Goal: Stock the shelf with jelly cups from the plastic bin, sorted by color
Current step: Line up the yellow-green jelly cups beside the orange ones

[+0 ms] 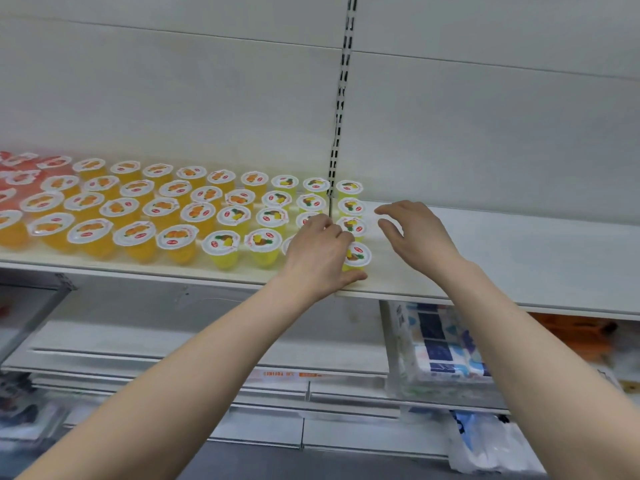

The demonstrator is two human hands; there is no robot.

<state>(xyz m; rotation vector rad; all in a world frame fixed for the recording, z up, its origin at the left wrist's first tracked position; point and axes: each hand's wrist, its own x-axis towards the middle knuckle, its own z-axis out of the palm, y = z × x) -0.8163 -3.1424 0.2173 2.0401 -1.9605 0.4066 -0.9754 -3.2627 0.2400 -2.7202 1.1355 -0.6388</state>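
rail (pixel 341 98): slotted upright, directly above left grip (pixel 322 244)
back panel (pixel 173 98): white, behind both grips
patterned pack (pixel 436 344): blue and white, below right grip (pixel 415 233)
orange goods (pixel 571 332): blurred, below-right of right grip
plastic bag (pixel 491 448): white-blue, well below right grip
label strip (pixel 287 374): orange print, below left grip
dark goods (pixel 20 410): blurred, far below-left of left grip

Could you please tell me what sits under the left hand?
The left hand grips a yellow jelly cup on the shelf; its back hides parts of neighbouring cups.
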